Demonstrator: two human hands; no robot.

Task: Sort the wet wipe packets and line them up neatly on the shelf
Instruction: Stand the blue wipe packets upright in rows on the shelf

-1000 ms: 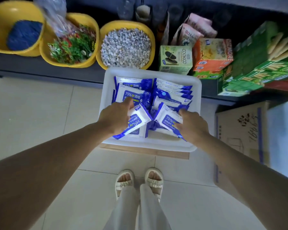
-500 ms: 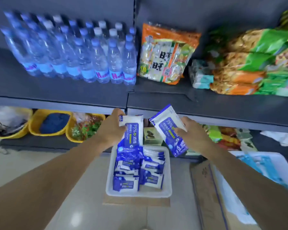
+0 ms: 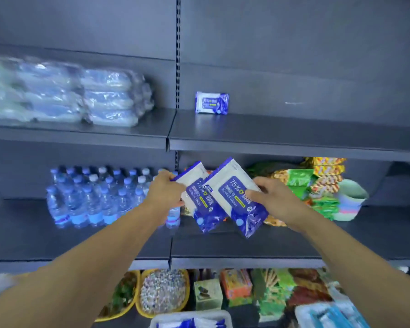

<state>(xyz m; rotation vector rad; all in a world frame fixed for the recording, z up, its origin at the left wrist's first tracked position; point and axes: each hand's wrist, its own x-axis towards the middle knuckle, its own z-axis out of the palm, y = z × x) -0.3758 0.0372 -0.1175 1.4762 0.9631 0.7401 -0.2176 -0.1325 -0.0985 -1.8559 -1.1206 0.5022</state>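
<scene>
Both packets are up out of the white tray now. My left hand pinches one alcohol wipe packet, right hand another, heading for the upper shelf beside the lone packet.

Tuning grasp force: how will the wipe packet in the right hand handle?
Likely soft: the packet is a flat film pouch, its lower end crinkled. Probably slippery, since the film looks glossy. Seems light; the right hand holds it by one edge.
</scene>
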